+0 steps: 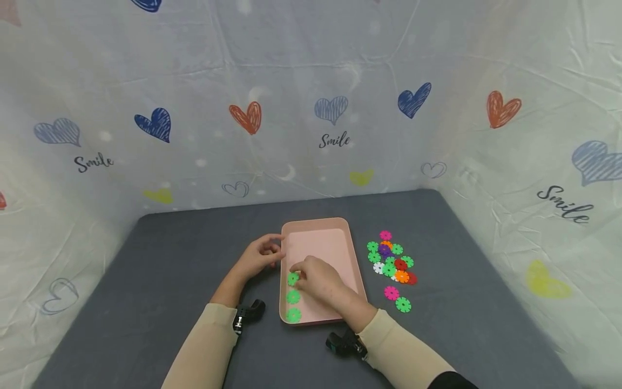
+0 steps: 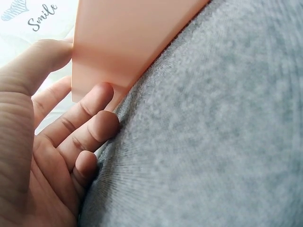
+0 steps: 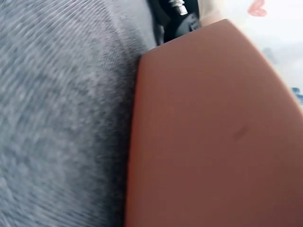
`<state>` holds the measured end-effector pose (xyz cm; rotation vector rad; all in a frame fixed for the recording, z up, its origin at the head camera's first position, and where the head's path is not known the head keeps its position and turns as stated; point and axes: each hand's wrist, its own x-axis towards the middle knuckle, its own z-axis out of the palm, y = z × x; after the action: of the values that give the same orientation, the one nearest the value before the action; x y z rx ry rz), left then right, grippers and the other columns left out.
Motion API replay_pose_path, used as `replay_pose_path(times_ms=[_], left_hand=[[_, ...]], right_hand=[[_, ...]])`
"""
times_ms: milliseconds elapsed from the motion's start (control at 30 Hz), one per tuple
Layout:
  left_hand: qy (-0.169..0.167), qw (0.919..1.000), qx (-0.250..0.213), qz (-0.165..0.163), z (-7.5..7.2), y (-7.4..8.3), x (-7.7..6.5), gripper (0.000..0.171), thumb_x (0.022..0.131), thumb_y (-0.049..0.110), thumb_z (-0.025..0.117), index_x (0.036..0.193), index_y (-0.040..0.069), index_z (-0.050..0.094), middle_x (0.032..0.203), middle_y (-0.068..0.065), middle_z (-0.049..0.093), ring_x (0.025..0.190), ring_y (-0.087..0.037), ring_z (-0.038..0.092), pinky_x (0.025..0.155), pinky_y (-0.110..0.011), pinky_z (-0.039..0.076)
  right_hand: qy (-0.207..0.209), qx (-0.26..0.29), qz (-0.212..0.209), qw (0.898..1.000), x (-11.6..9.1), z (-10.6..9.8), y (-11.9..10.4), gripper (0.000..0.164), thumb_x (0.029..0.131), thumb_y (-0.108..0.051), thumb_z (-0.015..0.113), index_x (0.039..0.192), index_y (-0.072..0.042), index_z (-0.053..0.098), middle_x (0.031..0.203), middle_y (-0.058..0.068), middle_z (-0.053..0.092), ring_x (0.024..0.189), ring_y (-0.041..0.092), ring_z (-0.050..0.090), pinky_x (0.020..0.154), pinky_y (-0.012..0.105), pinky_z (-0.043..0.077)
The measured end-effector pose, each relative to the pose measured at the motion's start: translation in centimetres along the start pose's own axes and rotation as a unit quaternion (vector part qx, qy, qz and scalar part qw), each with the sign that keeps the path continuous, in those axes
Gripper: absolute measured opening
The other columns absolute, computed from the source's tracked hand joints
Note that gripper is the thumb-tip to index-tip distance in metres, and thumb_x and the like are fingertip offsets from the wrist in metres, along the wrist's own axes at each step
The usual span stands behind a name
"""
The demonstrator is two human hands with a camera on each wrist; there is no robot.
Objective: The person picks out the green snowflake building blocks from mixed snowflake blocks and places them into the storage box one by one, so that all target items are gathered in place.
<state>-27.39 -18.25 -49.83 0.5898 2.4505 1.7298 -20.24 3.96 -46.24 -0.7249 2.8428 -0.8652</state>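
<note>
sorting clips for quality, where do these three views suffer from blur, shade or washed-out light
Head view: soft, even light, the pink tray and green notched discs small but readable; left wrist: left hand fairly sharp, white backdrop washed out; right wrist: the tray's outer wall dull and shaded, the printed heart beyond it blurred.

Legible lettering, all on the pale hanging cloth [image 1: 291, 48]: the word "Smile" in dark script; in the head view, a left inscription [image 1: 94, 162], a central inscription [image 1: 334, 140] and a right inscription [image 1: 565, 205], the last slanting downward; in the left wrist view, a further inscription [image 2: 42, 18], slanting upward near the upper left corner.
</note>
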Motion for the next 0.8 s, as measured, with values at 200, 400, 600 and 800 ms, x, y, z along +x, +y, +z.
replay_pose_path(times_ms=[200,400,600,800], left_hand=[[-0.001,1.0000,-0.001,-0.006,0.0,-0.2,0.1,0.051,0.093,0.005,0.076,0.139,-0.004,0.056,0.091,-0.011,0.068,0.065,-0.022,0.059,0.058,-0.031,0.045],[-0.011,0.9998,-0.002,-0.013,-0.1,0.0,0.3,0.052,0.094,0.003,0.074,0.141,-0.007,0.053,0.093,-0.013,0.068,0.067,-0.029,0.060,0.059,-0.033,0.046],[-0.018,0.9998,0.004,-0.010,-0.1,2.5,-0.4,0.050,0.094,0.000,0.073,0.139,-0.011,0.053,0.091,-0.015,0.067,0.067,-0.030,0.060,0.061,-0.034,0.046],[-0.016,0.9998,0.008,-0.007,-0.1,3.8,-1.1,0.049,0.095,0.003,0.072,0.138,-0.011,0.053,0.091,-0.012,0.068,0.068,-0.029,0.061,0.061,-0.035,0.047]], right_hand=[[0.003,-0.020,0.002,1.000,0.0,0.6,0.3,0.032,0.091,-0.014,0.079,0.123,-0.016,0.077,0.080,-0.006,0.052,0.069,0.011,0.047,0.062,0.027,0.041],[-0.011,-0.024,0.004,1.000,0.1,0.6,0.4,0.032,0.093,-0.016,0.078,0.124,-0.017,0.077,0.081,-0.006,0.053,0.070,0.011,0.046,0.062,0.026,0.039],[0.006,-0.011,-0.025,1.000,-0.1,-0.6,0.1,0.038,0.095,-0.018,0.075,0.133,-0.017,0.071,0.081,-0.004,0.053,0.069,0.012,0.046,0.062,0.027,0.040],[0.029,0.022,-0.045,0.998,-0.7,-4.1,0.0,0.037,0.100,-0.018,0.070,0.136,-0.015,0.068,0.086,-0.003,0.052,0.067,0.014,0.043,0.061,0.029,0.039]])
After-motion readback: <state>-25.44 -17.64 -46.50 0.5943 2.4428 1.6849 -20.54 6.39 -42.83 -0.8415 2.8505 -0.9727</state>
